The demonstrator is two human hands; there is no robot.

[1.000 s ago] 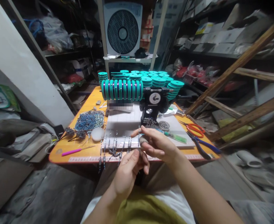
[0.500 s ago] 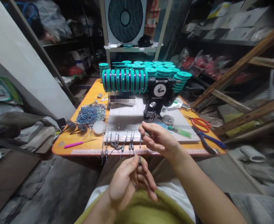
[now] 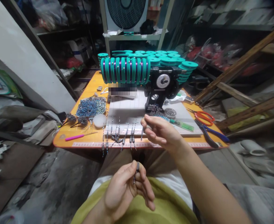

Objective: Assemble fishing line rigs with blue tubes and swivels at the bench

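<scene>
My left hand (image 3: 129, 186), low over my lap, pinches a small dark fishing sinker (image 3: 137, 166) between thumb and forefinger. A short beaded strand hangs from it, and the other fingers are loosely curled. My right hand (image 3: 160, 132) is above the table's front edge with its thumb and fingertips together; what they grip is too small to make out. A thin dark strand (image 3: 141, 134) hangs just left of those fingertips. Several beaded rigs with dark sinkers (image 3: 132, 139) lie in a row along the front edge of the white board (image 3: 118, 107).
Teal line spools (image 3: 125, 71) sit on a black winder (image 3: 162, 82) at the back. Left are a tray of blue pieces (image 3: 90, 107), a white lid (image 3: 99, 120) and a pink-handled needle tool (image 3: 75, 137). Blue pliers (image 3: 215, 133) and orange-handled scissors (image 3: 204, 118) lie right.
My left hand has moved slightly down, away from the table, and more of the strand under the sinker shows. The right hand stays nearly in place; the view has tilted down slightly.
</scene>
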